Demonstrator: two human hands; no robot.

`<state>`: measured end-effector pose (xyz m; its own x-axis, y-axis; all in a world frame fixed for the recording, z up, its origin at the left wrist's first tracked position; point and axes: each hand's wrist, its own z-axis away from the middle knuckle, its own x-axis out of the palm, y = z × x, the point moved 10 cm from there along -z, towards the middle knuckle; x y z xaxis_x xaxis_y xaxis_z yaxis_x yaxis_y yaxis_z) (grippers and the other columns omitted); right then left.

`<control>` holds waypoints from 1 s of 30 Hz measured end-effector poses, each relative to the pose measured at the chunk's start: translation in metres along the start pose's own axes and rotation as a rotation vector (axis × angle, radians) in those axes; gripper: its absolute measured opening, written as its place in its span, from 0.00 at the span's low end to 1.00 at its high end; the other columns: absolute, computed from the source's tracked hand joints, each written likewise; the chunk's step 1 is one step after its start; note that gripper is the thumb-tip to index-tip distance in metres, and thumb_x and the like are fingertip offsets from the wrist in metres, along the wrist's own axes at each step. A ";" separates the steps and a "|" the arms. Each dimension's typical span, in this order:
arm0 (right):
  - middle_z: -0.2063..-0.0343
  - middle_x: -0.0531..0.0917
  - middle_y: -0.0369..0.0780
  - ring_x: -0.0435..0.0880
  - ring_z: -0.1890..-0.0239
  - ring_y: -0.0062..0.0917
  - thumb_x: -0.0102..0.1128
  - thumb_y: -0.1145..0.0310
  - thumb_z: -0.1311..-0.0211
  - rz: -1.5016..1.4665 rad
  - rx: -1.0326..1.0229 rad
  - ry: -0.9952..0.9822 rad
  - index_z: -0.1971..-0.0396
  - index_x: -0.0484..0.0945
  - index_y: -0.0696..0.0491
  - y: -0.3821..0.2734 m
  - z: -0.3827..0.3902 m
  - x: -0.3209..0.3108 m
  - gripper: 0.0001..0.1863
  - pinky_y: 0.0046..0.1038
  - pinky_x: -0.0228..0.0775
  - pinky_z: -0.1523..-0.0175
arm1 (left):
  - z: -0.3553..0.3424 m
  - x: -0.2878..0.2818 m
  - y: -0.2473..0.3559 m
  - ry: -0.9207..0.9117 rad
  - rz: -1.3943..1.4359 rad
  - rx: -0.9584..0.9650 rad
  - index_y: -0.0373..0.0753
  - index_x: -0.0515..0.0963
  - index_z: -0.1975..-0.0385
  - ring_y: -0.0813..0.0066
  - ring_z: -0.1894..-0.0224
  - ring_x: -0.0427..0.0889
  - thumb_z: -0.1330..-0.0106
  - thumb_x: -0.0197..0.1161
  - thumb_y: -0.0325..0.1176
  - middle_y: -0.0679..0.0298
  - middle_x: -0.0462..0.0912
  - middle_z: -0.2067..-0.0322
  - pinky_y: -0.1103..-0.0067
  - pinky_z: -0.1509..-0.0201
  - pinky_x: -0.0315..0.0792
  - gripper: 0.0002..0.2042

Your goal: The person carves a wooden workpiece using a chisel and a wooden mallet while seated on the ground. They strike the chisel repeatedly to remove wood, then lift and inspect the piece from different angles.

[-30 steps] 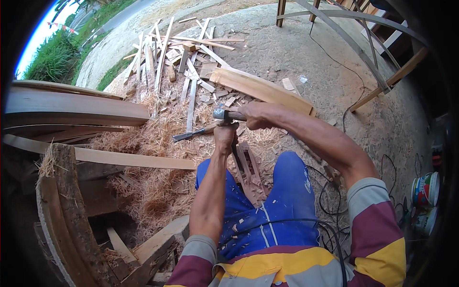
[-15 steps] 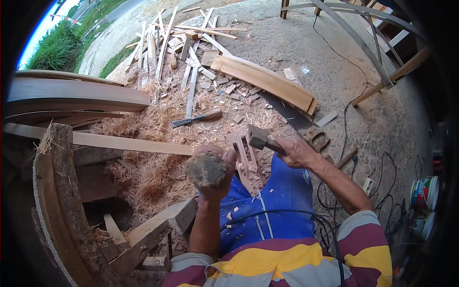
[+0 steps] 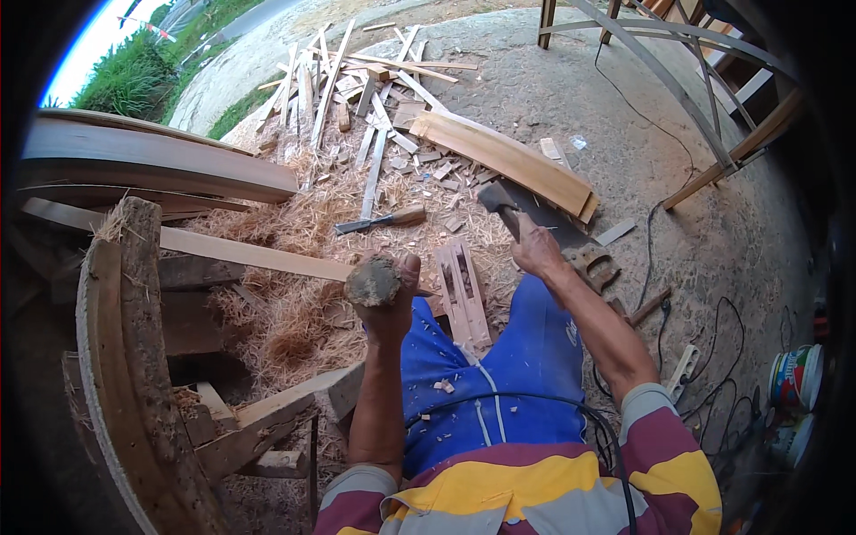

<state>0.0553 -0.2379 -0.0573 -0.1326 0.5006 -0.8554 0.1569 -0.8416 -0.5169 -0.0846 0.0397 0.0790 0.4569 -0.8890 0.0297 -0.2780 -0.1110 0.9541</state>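
Note:
My left hand (image 3: 390, 308) is closed around an upright chisel whose round, battered wooden handle end (image 3: 373, 282) faces up. Most of its blade is hidden by the hand. In my right hand (image 3: 539, 252) is the handle of a hammer with a dark, blocky head (image 3: 493, 197), held off to the right and apart from the chisel. Between my thighs lies a pale wooden piece (image 3: 473, 317) with long slots cut into it. Dark chips sit in the slots, and small chips are scattered on my blue trousers (image 3: 455, 406).
Another chisel (image 3: 382, 219) lies on the shavings ahead. A handsaw (image 3: 593, 263) rests partly beneath a wide plank (image 3: 508, 165). Wood strips (image 3: 334, 85) are heaped farther off. Rough timbers (image 3: 134, 357) rise at left; cables (image 3: 713, 383) and buckets (image 3: 796, 377) stand right.
The hammer has swung away from the slotted piece, with its head turned farther forward. Loose chips on top of that piece are mostly gone. The view has shifted slightly.

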 end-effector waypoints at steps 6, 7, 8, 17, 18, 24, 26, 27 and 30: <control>0.68 0.83 0.51 0.85 0.68 0.39 0.67 0.60 0.43 -0.415 0.099 -0.030 0.51 0.72 0.59 -0.012 0.026 -0.068 0.25 0.40 0.78 0.60 | 0.023 0.028 -0.038 -0.055 0.039 -0.064 0.37 0.77 0.80 0.84 0.82 0.73 0.38 0.74 0.28 0.71 0.78 0.83 0.82 0.77 0.67 0.12; 0.68 0.83 0.49 0.84 0.70 0.36 0.67 0.59 0.43 -0.417 0.110 -0.085 0.50 0.72 0.59 -0.015 0.038 -0.072 0.26 0.39 0.78 0.61 | 0.022 0.032 -0.036 -0.056 0.056 -0.094 0.37 0.77 0.80 0.84 0.83 0.73 0.38 0.74 0.29 0.71 0.78 0.83 0.82 0.79 0.67 0.12; 0.69 0.83 0.48 0.83 0.72 0.34 0.68 0.59 0.43 -0.419 0.121 -0.141 0.49 0.73 0.59 -0.015 0.049 -0.070 0.27 0.37 0.78 0.63 | 0.021 0.034 -0.036 -0.055 0.072 -0.125 0.36 0.77 0.80 0.85 0.84 0.73 0.38 0.74 0.29 0.71 0.79 0.83 0.82 0.80 0.67 0.12; 0.78 0.76 0.33 0.74 0.84 0.15 0.69 0.67 0.39 -0.945 0.253 -0.180 0.48 0.70 0.59 -0.026 0.101 -0.051 0.24 0.20 0.67 0.80 | 0.012 0.047 -0.037 -0.156 -0.009 -0.122 0.36 0.76 0.78 0.86 0.84 0.73 0.37 0.72 0.27 0.72 0.76 0.85 0.83 0.82 0.68 0.11; 0.78 0.76 0.34 0.74 0.84 0.15 0.69 0.67 0.39 -1.021 0.238 -0.175 0.47 0.69 0.60 -0.030 0.102 -0.048 0.24 0.20 0.67 0.80 | 0.012 0.045 -0.037 -0.136 0.032 -0.121 0.37 0.76 0.79 0.86 0.83 0.73 0.37 0.71 0.27 0.73 0.76 0.84 0.83 0.81 0.67 0.11; 0.77 0.73 0.33 0.73 0.85 0.15 0.68 0.67 0.38 -1.203 0.176 -0.261 0.44 0.64 0.59 -0.068 0.116 -0.068 0.28 0.21 0.68 0.82 | 0.016 0.074 -0.026 -0.244 -0.269 0.217 0.39 0.75 0.81 0.80 0.84 0.73 0.38 0.71 0.27 0.71 0.77 0.84 0.79 0.78 0.67 0.12; 0.73 0.76 0.37 0.79 0.79 0.21 0.68 0.67 0.38 -0.994 0.110 -0.389 0.40 0.63 0.59 -0.092 0.122 -0.091 0.31 0.24 0.74 0.77 | 0.039 0.099 0.007 -0.340 -0.463 0.554 0.38 0.75 0.82 0.77 0.84 0.75 0.39 0.72 0.28 0.69 0.78 0.84 0.78 0.78 0.67 0.12; 0.71 0.78 0.40 0.82 0.75 0.26 0.67 0.68 0.39 -0.717 -0.167 -0.226 0.39 0.63 0.59 -0.109 0.117 -0.120 0.31 0.28 0.76 0.73 | 0.043 0.093 -0.003 -0.309 -0.458 0.586 0.37 0.77 0.80 0.73 0.81 0.79 0.41 0.74 0.29 0.66 0.81 0.81 0.75 0.77 0.68 0.11; 0.59 0.82 0.50 0.85 0.59 0.42 0.69 0.71 0.43 -0.467 -0.467 -0.041 0.38 0.62 0.57 -0.158 0.138 -0.166 0.34 0.37 0.78 0.56 | 0.044 0.067 -0.057 -0.344 -0.392 0.224 0.37 0.80 0.75 0.74 0.75 0.83 0.41 0.73 0.28 0.66 0.84 0.77 0.75 0.73 0.71 0.07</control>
<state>-0.0826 -0.2156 0.1709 -0.3256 0.7759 -0.5403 0.4800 -0.3567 -0.8015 -0.0752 -0.0330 0.0131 0.2710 -0.8518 -0.4483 -0.3326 -0.5199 0.7868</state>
